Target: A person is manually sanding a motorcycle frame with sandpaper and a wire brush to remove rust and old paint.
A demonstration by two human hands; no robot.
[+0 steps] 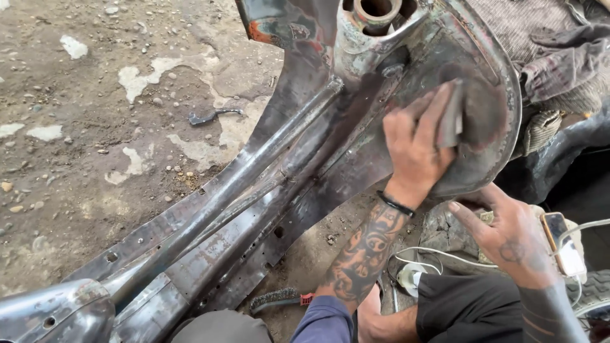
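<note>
Left hand (416,149) pressed flat, fingers extended; right hand (511,238) rests with fingers spread

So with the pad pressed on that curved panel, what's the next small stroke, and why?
Probably slide the left hand and its sanding pad down toward the panel's lower rim. Dark rust shows around the pad on the curved metal panel, and the right hand steadies that rim from below.
</note>
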